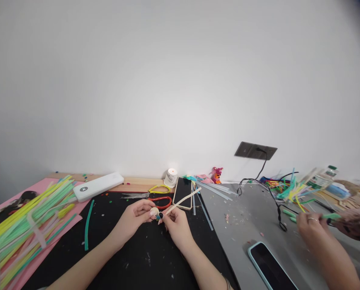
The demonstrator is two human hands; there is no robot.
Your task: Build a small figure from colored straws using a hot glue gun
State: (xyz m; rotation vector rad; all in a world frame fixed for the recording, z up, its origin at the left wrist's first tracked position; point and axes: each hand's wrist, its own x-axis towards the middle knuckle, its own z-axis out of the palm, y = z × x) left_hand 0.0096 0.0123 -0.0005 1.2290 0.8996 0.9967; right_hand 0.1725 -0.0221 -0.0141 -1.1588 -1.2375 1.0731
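Note:
Over the black mat, my left hand (pixel 137 215) pinches a small round cream piece (pixel 154 210), perhaps a coil of fuzzy pipe cleaner. Close beside it, almost touching, my right hand (pixel 177 226) has thumb and fingers closed on a cream pipe cleaner (pixel 184 198), whose free end points up and to the right. Something small, dark and bluish shows between the fingertips, too small to name. Just behind the hands lie scissors (pixel 160 201) with red and yellow handles. A phone (pixel 182 192) rests behind my right hand.
Bundled coloured pipe cleaners (pixel 37 225) lie on pink paper at left, near a white power bank (pixel 98 186). A lit candle (pixel 171 177) stands by the wall. At right are glue sticks (pixel 217 190), a cable (pixel 272 193), another phone (pixel 270 266) and a co-worker's hand (pixel 314 231).

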